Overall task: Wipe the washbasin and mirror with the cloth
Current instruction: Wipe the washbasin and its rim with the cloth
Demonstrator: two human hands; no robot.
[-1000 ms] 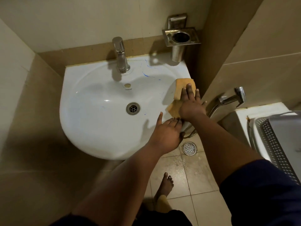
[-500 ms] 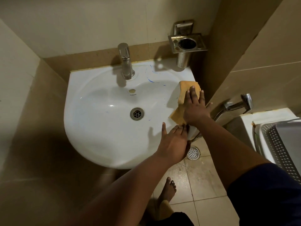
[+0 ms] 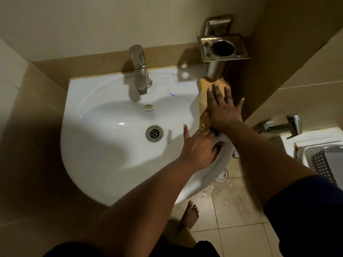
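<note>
Dim, warm light falls from above and behind the camera, leaving the walls muddy and the lower left corner nearly black. The white washbasin [image 3: 104,145] is brightest, with small glare spots near its drain [image 3: 154,134] (the arms throw broad soft shadows across the bowl). Wide-angle bending curves the wall lines; the forearms nearest the lens look soft.

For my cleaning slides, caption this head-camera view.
Right hand presses an orange cloth along the washbasin rim while the left hand braces it.
</note>
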